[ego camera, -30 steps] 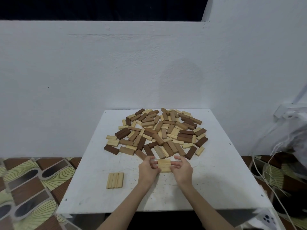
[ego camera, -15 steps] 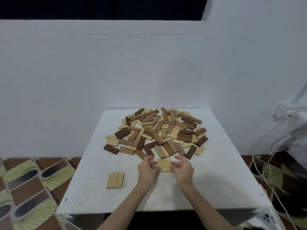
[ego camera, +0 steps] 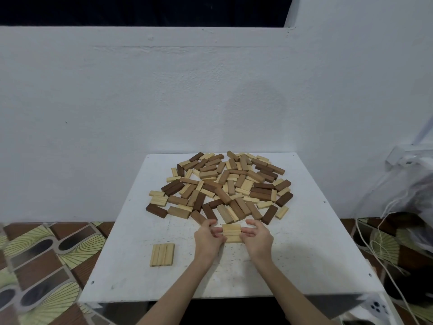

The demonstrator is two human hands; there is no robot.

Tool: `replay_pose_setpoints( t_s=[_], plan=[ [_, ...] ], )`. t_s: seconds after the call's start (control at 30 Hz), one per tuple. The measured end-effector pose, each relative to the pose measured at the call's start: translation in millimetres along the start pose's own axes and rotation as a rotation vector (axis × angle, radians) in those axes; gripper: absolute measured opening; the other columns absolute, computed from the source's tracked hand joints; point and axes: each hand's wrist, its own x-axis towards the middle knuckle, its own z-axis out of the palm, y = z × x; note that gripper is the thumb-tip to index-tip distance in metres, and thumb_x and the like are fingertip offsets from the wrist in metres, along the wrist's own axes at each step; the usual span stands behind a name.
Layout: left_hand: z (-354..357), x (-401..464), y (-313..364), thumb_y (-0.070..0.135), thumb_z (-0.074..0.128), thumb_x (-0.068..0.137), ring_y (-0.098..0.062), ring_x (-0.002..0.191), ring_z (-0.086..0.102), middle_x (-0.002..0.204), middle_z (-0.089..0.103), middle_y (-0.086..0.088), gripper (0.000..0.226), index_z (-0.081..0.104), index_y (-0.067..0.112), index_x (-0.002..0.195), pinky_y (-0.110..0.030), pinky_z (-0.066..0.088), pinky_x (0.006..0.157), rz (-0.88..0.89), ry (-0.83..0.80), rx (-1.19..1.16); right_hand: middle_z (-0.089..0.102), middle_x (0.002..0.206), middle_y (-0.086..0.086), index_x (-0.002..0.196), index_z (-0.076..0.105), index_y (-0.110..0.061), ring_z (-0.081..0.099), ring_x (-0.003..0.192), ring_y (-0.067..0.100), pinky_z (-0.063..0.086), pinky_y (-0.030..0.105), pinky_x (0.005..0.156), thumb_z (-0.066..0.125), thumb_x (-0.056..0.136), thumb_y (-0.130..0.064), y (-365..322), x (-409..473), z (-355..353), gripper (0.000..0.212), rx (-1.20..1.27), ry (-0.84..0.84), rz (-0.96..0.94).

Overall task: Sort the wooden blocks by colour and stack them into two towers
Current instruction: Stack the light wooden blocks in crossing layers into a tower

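Just below the mixed pile point(ego camera: 222, 188), left hand point(ego camera: 207, 240) and right hand point(ego camera: 257, 240) pinch a row of pale blocks point(ego camera: 232, 233) by its ends, likely squaring a layer; finished pale layer point(ego camera: 162, 254) lies left of it.

A wide heap of wooden blocks point(ego camera: 225, 187), pale and dark brown mixed together and lying flat at every angle, covers the far half of the white table point(ego camera: 304, 254). Just in front of the heap sits a small row of pale blocks point(ego camera: 232, 233) laid side by side with their long sides touching. Well to the left of it, near the table's front left area, another flat row of four pale blocks point(ego camera: 162, 254) lies side by side, forming a square.
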Motion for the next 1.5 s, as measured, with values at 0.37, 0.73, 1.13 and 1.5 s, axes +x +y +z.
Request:
replay_pose_setpoints(
  t_s=[0.37, 0.73, 1.13, 1.5],
  plan=[
    [-1.4, -0.9, -0.9, -0.007, 0.070, 0.076, -0.004, 0.073, 0.060, 0.086, 0.063, 0.002, 0.047, 0.056, 0.003, 0.120, -0.008, 0.048, 0.059, -0.011, 0.017, -0.026, 0.072, 0.100, 0.012, 0.115, 0.062, -0.005, 0.065, 0.082, 0.015, 0.052, 0.015, 0.070, 0.069, 0.079, 0.007, -1.9, -1.3, 1.0, 0.038, 0.013, -0.014, 0.015],
    [-45.8, -0.8, -0.9, -0.012, 0.070, 0.072, -0.002, 0.063, 0.058, 0.075, 0.064, 0.001, 0.035, 0.061, 0.006, 0.100, -0.005, 0.045, 0.054, 0.042, 0.072, -0.024, 0.070, 0.091, 0.004, 0.108, 0.064, -0.007, 0.064, 0.082, 0.011, 0.045, 0.004, 0.060, 0.067, 0.079, 0.007, -24.1, -13.4, 23.8, 0.032, 0.100, -0.084, 0.018],
    [-123.2, -4.7, -30.0, -0.009, 0.073, 0.071, -0.008, 0.064, 0.061, 0.086, 0.068, -0.009, 0.046, 0.057, 0.002, 0.113, -0.008, 0.048, 0.057, -0.010, 0.125, -0.011, 0.069, 0.098, 0.013, 0.114, 0.061, 0.000, 0.062, 0.081, 0.014, 0.046, 0.004, 0.062, 0.065, 0.079, 0.012, -44.8, -54.4, 81.5, 0.038, 0.193, -0.216, 0.022],
    [-153.8, -14.8, -57.7, -0.007, 0.076, 0.070, -0.013, 0.068, 0.064, 0.082, 0.068, -0.002, 0.047, 0.058, 0.003, 0.113, -0.022, 0.056, 0.067, -0.049, 0.133, -0.022, 0.068, 0.094, 0.007, 0.114, 0.061, -0.005, 0.062, 0.080, 0.011, 0.049, 0.007, 0.060, 0.065, 0.081, 0.010, -47.1, -83.4, 107.0, 0.036, 0.178, -0.255, 0.012]
  ],
)
